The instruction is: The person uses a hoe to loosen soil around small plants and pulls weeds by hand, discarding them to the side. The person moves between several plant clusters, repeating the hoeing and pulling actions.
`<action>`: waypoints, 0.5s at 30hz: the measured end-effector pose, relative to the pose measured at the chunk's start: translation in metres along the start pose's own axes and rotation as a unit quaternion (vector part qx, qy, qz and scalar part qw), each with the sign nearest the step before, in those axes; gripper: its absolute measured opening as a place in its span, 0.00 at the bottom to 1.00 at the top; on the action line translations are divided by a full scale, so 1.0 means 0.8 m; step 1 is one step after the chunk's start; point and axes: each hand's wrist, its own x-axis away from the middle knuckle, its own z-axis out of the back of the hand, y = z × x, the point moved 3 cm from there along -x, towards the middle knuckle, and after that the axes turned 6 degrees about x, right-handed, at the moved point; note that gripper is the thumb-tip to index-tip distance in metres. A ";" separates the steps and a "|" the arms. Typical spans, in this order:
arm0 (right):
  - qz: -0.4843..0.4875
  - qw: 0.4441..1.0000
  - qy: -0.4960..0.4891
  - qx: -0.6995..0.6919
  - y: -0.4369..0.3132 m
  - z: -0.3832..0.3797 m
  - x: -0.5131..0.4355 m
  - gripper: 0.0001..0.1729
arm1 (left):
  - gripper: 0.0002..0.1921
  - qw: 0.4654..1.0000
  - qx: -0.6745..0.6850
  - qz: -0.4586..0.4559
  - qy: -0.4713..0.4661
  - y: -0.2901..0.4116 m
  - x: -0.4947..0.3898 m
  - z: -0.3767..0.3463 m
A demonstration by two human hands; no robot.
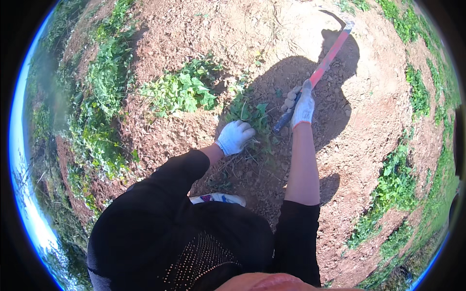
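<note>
A white knit work glove covers my left hand, whose curled fingers grip leafy green vines low over the soil. My right hand, gloved too, is closed around the dark grip of a long-handled tool with a red shaft. That shaft slants up and to the right, ending in a thin curved blade like a sickle's, pale against the bright ground. Left of the vines grows a clump of ivy-shaped leaves in full sun.
Dry reddish, clod-strewn soil surrounds me. A long row of green vines runs along the left, and another leafy row curves along the right. A patterned shoe shows below my left hand. My shadow falls across the soil.
</note>
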 end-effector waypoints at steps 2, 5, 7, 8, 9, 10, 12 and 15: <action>-0.086 0.995 -0.033 0.049 0.032 -0.003 0.002 0.29 | 0.23 1.000 0.001 0.009 -0.018 -0.001 0.006 -0.005; -0.165 0.953 -0.046 0.249 0.093 0.026 0.078 0.28 | 0.22 1.000 -0.002 0.010 -0.026 -0.011 0.005 -0.012; -0.161 0.945 -0.056 0.281 0.110 0.060 0.134 0.28 | 0.22 1.000 0.010 0.003 -0.025 -0.005 0.000 -0.013; -0.190 0.943 -0.071 0.263 0.110 0.063 0.160 0.27 | 0.23 1.000 0.009 0.004 -0.016 -0.010 0.008 -0.011; -0.217 0.941 -0.083 0.246 0.106 0.074 0.181 0.27 | 0.23 1.000 0.007 0.008 -0.022 -0.012 0.014 -0.011; -0.217 0.937 -0.084 0.260 0.103 0.090 0.196 0.27 | 0.23 1.000 0.007 0.008 -0.021 -0.012 0.014 -0.009; -0.211 0.936 -0.086 0.270 0.095 0.126 0.226 0.27 | 0.24 1.000 0.003 0.008 -0.017 -0.009 0.011 -0.007; -0.193 0.943 -0.037 0.267 0.082 0.155 0.271 0.25 | 0.25 1.000 0.007 0.008 -0.021 -0.007 0.009 -0.009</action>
